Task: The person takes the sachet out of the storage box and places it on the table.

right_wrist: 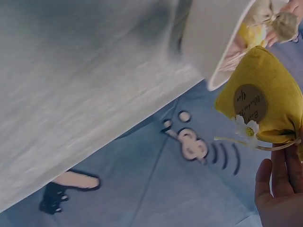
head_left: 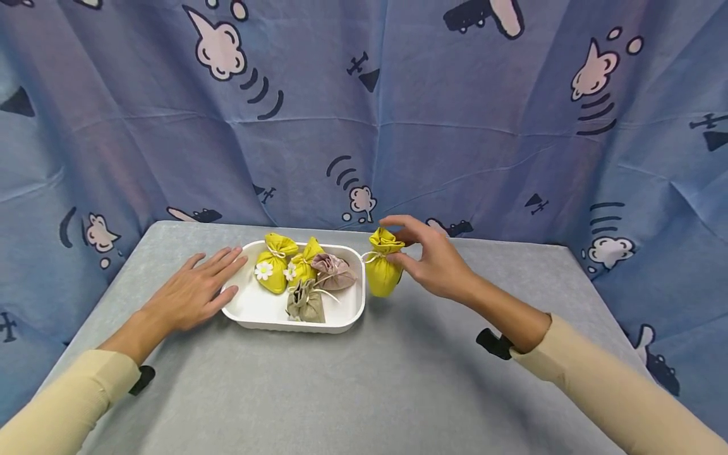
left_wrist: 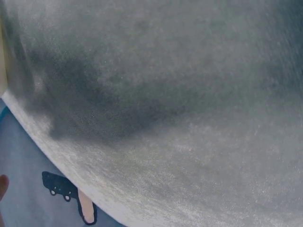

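My right hand (head_left: 435,259) pinches the gathered neck of a yellow drawstring pouch (head_left: 383,273) beside the right end of a white tray (head_left: 250,309). In the right wrist view this yellow pouch (right_wrist: 265,90) shows a round brown label and a white flower on its cord. My left hand (head_left: 196,287) lies with fingers extended at the tray's left rim. Inside the tray are two yellow pouches (head_left: 272,268) with white flowers, a pinkish pouch (head_left: 334,273) and a grey-beige pouch (head_left: 305,304). The left wrist view shows mostly tabletop and shadow.
A grey cloth-like tabletop (head_left: 364,392) stretches around the tray, its far edge just behind it. Beyond hangs a blue patterned curtain (head_left: 318,126), which also runs along both sides.
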The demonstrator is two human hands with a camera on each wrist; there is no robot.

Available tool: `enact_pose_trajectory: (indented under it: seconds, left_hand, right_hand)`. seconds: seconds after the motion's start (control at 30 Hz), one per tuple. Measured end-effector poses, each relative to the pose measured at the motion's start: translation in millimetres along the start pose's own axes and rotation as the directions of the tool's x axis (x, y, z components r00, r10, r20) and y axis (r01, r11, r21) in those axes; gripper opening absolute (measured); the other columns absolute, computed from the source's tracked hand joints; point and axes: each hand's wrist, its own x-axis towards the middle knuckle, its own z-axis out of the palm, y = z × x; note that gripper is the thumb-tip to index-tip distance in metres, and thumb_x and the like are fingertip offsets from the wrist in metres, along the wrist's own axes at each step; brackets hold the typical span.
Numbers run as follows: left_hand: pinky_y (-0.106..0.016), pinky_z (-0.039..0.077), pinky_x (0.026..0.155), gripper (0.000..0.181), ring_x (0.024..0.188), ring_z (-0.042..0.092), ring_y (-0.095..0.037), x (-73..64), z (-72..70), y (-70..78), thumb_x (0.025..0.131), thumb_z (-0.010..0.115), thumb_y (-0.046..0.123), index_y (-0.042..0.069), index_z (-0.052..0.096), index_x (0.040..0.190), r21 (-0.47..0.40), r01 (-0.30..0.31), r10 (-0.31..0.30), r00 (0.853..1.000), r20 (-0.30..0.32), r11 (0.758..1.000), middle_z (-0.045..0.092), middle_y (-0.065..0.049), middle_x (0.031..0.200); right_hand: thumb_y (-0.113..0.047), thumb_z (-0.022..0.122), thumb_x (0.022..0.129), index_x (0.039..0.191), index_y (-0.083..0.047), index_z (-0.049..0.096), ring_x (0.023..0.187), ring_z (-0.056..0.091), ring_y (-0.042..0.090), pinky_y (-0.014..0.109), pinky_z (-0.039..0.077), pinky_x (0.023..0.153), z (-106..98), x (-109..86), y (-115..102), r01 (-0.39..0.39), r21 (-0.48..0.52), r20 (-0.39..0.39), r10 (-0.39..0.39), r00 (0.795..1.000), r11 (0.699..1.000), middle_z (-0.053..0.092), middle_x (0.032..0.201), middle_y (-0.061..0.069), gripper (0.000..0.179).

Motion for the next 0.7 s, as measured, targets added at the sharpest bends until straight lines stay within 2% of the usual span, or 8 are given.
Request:
enact_pose_trajectory:
  seconds: [0.07, 0.17, 0.7]
  left_hand:
    - [-0.064, 0.029, 0.107, 0.060, 0.143, 0.035, -0.037, -0.1, 0.6, 0.0, 0.101, 0.051, 0.034, 0.006, 0.039, 0.152, 0.003, -0.002, 0.002, 1.000, 0.001, 1.000, 0.034, -0.015, 0.158]
    - [-0.064, 0.029, 0.107, 0.060, 0.143, 0.035, -0.037, -0.5, 0.5, 0.3, 0.101, 0.052, 0.034, 0.006, 0.039, 0.153, 0.003, -0.002, 0.002, 1.000, 0.005, 1.000, 0.034, -0.016, 0.158]
    - [-0.064, 0.029, 0.106, 0.060, 0.141, 0.037, -0.038, -1.1, 1.3, -0.2, 0.100, 0.054, 0.031, 0.005, 0.040, 0.152, -0.006, -0.017, 0.017, 1.000, -0.020, 1.000, 0.035, -0.016, 0.158]
  right_hand:
    - [0.002, 0.075, 0.085, 0.136, -0.011, 0.056, 0.102, 0.068, 0.028, 0.050, 0.046, 0.098, -3.9, -2.6, 7.5, -0.016, -0.016, -0.004, 0.016, 1.000, 1.000, 0.071, 0.113, 0.010, 0.056]
    - [0.003, 0.075, 0.086, 0.136, -0.010, 0.055, 0.102, 0.067, 0.028, 0.048, 0.053, 0.091, -8.8, -6.0, 18.5, -0.046, -0.030, 0.001, 0.046, 0.999, 0.999, 0.071, 0.114, 0.012, 0.056]
    - [0.004, 0.073, 0.087, 0.138, -0.008, 0.053, 0.108, 0.066, 0.035, 0.052, 0.053, 0.089, -12.6, -26.7, 63.2, -0.148, -0.072, -0.016, 0.147, 0.989, 0.986, 0.066, 0.125, 0.018, 0.056]
